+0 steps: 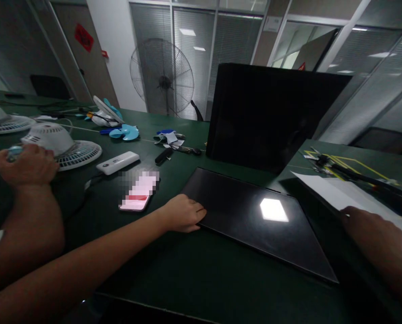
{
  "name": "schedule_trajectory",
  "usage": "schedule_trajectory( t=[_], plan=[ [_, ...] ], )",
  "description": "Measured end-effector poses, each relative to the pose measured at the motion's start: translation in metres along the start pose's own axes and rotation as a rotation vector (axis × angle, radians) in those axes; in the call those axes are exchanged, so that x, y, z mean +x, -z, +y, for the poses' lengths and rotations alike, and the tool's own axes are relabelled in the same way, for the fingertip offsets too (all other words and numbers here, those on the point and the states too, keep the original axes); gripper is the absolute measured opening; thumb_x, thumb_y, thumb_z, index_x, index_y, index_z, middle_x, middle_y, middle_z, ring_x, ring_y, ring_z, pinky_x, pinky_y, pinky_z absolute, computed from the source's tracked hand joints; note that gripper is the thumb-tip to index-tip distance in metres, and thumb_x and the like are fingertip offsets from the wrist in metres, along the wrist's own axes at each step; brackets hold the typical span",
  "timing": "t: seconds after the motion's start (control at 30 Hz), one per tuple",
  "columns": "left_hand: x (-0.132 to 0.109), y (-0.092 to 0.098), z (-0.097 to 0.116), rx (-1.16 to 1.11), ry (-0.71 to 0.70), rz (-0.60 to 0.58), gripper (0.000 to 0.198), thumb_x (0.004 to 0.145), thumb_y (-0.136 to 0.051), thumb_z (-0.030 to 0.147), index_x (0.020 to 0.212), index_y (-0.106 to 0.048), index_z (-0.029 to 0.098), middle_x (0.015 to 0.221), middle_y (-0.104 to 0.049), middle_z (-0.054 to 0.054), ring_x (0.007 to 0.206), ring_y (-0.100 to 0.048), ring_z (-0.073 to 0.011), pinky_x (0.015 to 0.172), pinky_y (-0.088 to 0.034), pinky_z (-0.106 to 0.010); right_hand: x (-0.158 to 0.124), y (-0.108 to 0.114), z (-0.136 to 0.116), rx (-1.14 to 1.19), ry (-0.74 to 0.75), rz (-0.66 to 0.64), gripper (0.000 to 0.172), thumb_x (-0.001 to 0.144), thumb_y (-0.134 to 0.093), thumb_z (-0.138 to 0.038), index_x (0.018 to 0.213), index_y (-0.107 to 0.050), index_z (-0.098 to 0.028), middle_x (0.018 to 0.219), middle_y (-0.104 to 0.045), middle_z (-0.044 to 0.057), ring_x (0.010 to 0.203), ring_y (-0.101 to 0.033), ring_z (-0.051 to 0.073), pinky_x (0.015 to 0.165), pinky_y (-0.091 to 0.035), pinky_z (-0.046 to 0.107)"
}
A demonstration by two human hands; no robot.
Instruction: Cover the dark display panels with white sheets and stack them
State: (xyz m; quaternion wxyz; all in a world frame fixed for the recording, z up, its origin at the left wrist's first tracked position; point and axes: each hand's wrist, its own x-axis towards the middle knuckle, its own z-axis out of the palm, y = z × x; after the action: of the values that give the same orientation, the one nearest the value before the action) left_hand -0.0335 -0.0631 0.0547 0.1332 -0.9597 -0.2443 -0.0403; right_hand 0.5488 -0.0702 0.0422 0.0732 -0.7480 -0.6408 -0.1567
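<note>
A flat black glossy panel (255,220) lies on the dark green table (173,265) in front of me, with a ceiling light reflected in it. My left hand (183,214) is at the panel's near left corner, knuckles up, its fingers curled over the edge. To the right of the panel, my right hand (372,230) rests back-up on a dark surface beside a white sheet of paper (339,193); its fingers are in shadow. A larger black panel (268,112) stands upright behind the flat one.
A co-worker's arm lies at the left, the hand (25,163) closed on a small light-blue thing beside a white fan grille (72,150). A phone (138,191), a white power bank (118,162), blue fan blades (124,132) and small tools lie on the table. A standing fan (162,78) is behind.
</note>
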Motion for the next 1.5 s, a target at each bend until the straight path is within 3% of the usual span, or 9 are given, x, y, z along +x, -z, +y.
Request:
schedule_trajectory(
  t=[0.17,0.33,0.5,0.67,0.87,1.03,1.17,1.33,1.5],
  plan=[
    [0.007,-0.021,-0.009,0.026,-0.034,0.241,0.042,0.092,-0.065,0.047,0.119,-0.067,0.014,0.101,-0.076,-0.009,0.08,-0.073,-0.0224,0.066,-0.057,-0.034,-0.053,0.052,-0.119,-0.213,0.179,-0.075,0.035,0.102,-0.037,-0.028,0.108,-0.07,-0.016,0.105,-0.073,0.019,0.073,-0.073,0.03,0.055,-0.052,0.04],
    [0.008,-0.023,-0.002,0.141,-0.131,0.596,0.047,0.097,-0.062,0.035,0.142,-0.054,0.022,0.127,-0.07,-0.011,0.122,-0.064,-0.0251,0.101,-0.051,-0.041,-0.085,0.051,-0.209,-0.097,0.594,0.035,0.031,0.097,-0.047,-0.016,0.121,-0.066,-0.014,0.115,-0.074,0.015,0.091,-0.074,0.025,0.073,-0.06,0.036],
    [0.009,-0.02,0.004,0.152,-0.088,0.504,0.019,0.095,-0.065,0.029,0.109,-0.071,0.018,0.122,-0.073,-0.011,0.12,-0.065,-0.0274,0.106,-0.049,-0.046,-0.086,0.05,-0.258,0.079,0.905,0.21,0.03,0.096,-0.047,-0.01,0.116,-0.068,-0.015,0.113,-0.074,0.012,0.097,-0.072,0.023,0.077,-0.06,0.036],
    [0.009,-0.024,0.002,0.071,0.037,0.238,0.031,0.092,-0.067,0.044,0.1,-0.072,0.015,0.098,-0.077,-0.01,0.088,-0.073,-0.0248,0.074,-0.06,-0.038,-0.077,0.044,-0.273,0.138,0.931,0.207,0.031,0.102,-0.048,-0.035,0.115,-0.068,-0.015,0.117,-0.071,0.015,0.1,-0.068,0.029,0.077,-0.059,0.044],
    [0.009,-0.02,0.003,0.119,0.031,0.292,0.021,0.099,-0.056,0.027,0.111,-0.07,0.016,0.101,-0.078,-0.009,0.086,-0.075,-0.0239,0.061,-0.06,-0.033,-0.06,0.028,-0.266,0.144,0.974,0.162,0.043,0.101,-0.05,-0.042,0.135,-0.061,-0.019,0.126,-0.067,0.014,0.106,-0.064,0.03,0.083,-0.056,0.047],
    [0.008,-0.024,0.002,0.184,0.068,0.271,0.016,0.098,-0.056,0.018,0.102,-0.07,0.014,0.1,-0.078,-0.011,0.089,-0.076,-0.0277,0.061,-0.061,-0.035,-0.035,0.022,-0.273,0.182,1.071,0.146,0.042,0.101,-0.053,-0.041,0.135,-0.062,-0.018,0.126,-0.067,0.014,0.104,-0.064,0.028,0.084,-0.056,0.045],
    [0.007,-0.023,-0.004,0.153,0.064,0.19,0.02,0.1,-0.055,0.022,0.111,-0.069,0.014,0.103,-0.077,-0.013,0.089,-0.075,-0.0274,0.063,-0.061,-0.036,-0.022,0.019,-0.275,0.251,1.07,0.127,0.043,0.099,-0.056,-0.041,0.136,-0.062,-0.021,0.128,-0.066,0.013,0.108,-0.063,0.028,0.087,-0.055,0.046],
    [0.01,-0.013,-0.012,-0.086,0.081,-0.012,0.051,0.099,-0.052,0.056,0.129,-0.064,0.015,0.127,-0.07,-0.015,0.112,-0.068,-0.0309,0.085,-0.06,-0.044,-0.021,0.017,-0.268,0.27,0.993,0.068,0.044,0.098,-0.057,-0.046,0.135,-0.063,-0.023,0.13,-0.065,0.013,0.109,-0.062,0.029,0.085,-0.057,0.047],
    [0.006,-0.015,-0.013,-0.19,0.29,-0.081,0.076,0.095,-0.045,0.072,0.157,-0.036,0.028,0.159,-0.042,-0.017,0.146,-0.039,-0.0413,0.114,-0.035,-0.064,-0.021,0.018,-0.262,0.284,0.943,0.009,0.048,0.098,-0.055,-0.05,0.139,-0.061,-0.024,0.134,-0.064,0.011,0.114,-0.061,0.029,0.09,-0.055,0.047]
  ],
)
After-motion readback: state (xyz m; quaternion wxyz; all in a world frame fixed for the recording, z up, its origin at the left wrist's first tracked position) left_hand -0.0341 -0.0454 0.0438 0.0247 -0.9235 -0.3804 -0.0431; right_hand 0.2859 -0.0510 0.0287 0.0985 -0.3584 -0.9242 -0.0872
